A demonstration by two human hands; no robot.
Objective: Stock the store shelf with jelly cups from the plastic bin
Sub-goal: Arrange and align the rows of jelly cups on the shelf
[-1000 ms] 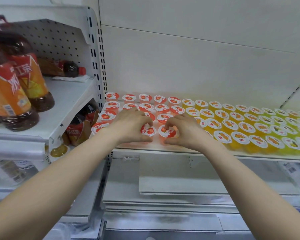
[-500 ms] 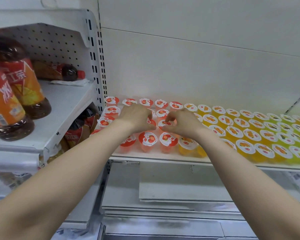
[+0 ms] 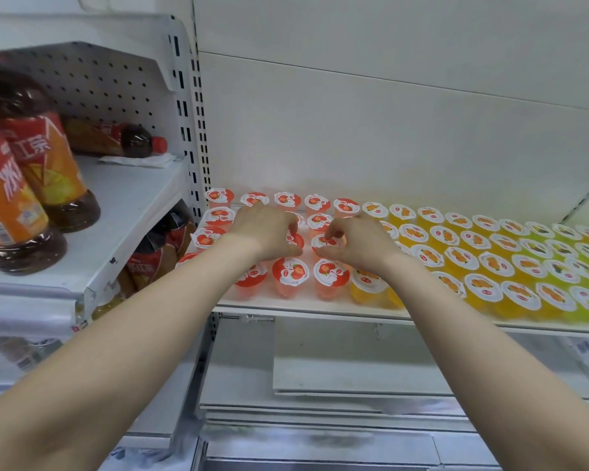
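Note:
Rows of jelly cups fill the white shelf [image 3: 320,309]: red strawberry cups on the left, yellow cups [image 3: 483,287] to the right, greenish ones at the far right. My left hand [image 3: 266,234] curls round a red cup [image 3: 296,240] in the second row. Just beside it, my right hand [image 3: 363,244] pinches the neighbouring red cup [image 3: 322,242] between thumb and fingers. Two front-row red cups [image 3: 290,271] stand free just below my hands. The plastic bin is not in view.
On the left shelf unit stand big iced-tea bottles [image 3: 41,171], with one bottle [image 3: 130,141] lying on its side behind them. More bottles sit below that shelf. Flat white boards [image 3: 354,379] lie stacked under the jelly shelf.
Both hands have left the front-row red cups and moved back to the second row. The front-row cups now stand free at the shelf's edge.

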